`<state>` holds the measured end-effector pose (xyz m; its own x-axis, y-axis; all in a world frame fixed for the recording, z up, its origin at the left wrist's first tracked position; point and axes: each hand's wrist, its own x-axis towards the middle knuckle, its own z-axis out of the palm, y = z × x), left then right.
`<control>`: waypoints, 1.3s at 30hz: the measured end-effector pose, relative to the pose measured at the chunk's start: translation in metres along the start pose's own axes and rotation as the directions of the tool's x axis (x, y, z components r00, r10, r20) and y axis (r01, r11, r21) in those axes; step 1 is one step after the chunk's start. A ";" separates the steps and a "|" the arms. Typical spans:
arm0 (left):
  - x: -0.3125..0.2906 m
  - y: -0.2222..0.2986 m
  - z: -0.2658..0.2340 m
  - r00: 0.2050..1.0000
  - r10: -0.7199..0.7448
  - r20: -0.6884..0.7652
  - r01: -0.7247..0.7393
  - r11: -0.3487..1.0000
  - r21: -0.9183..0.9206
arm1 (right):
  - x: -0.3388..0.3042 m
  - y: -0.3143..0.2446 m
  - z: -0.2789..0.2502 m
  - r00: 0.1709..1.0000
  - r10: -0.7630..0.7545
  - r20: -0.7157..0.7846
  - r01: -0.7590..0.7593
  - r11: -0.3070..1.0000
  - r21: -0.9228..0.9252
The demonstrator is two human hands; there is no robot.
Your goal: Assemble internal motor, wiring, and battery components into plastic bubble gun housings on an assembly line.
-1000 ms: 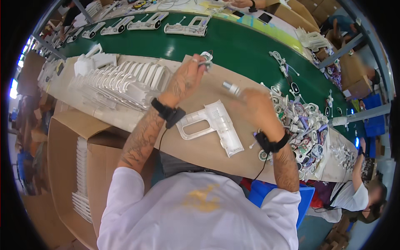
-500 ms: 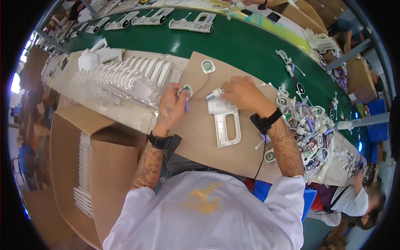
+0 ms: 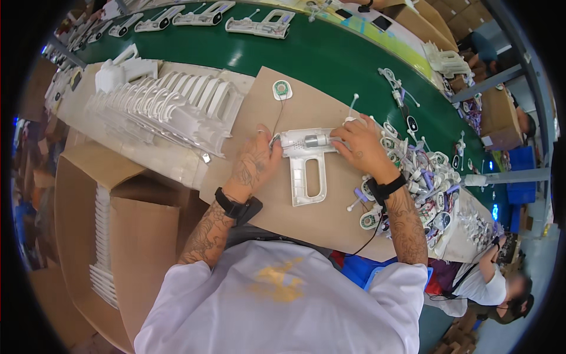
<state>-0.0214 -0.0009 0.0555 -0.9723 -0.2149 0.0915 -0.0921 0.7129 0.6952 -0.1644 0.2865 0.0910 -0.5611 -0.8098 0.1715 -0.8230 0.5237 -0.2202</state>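
Note:
A white plastic half-shell with a loop handle point(image 3: 298, 177) lies on the brown cardboard sheet before me. In its upper part sits a silver and white motor point(image 3: 316, 140). My left hand point(image 3: 256, 158) is closed at the shell's left end, thumb and forefinger pinching a small oval wired part, mostly hidden. My right hand point(image 3: 364, 144) bends its fingers over the right end of the motor assembly. A thin white rod with a rounded tip point(image 3: 355, 101) sticks up beyond those fingers. A thin wire runs from my left fingers to a white disc with a green circuit board point(image 3: 282, 89).
Nested white shells point(image 3: 171, 112) stand at left, above an open cardboard box point(image 3: 144, 236) of white parts. Loose motors, wires and discs are heaped at right point(image 3: 421, 189). A green belt point(image 3: 236, 56) carries assembled half-shells; a co-worker point(image 3: 489, 277) sits at lower right.
My right hand has moved right and set the motor down into the shell. My left hand has brought the small oval part to the shell's left end. The view has shifted slightly.

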 end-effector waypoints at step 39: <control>0.046 -0.026 -0.052 0.818 0.077 0.570 0.225 0.869 -0.441 | 0.057 -0.173 0.113 0.998 0.036 -0.043 -0.028 0.984 0.178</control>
<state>-0.0521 -0.0645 0.0788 -0.9250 0.2595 -0.2776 -0.2040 0.2771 0.9389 -0.0436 0.1197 0.0301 -0.5938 -0.7782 0.2044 -0.7781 0.4906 -0.3923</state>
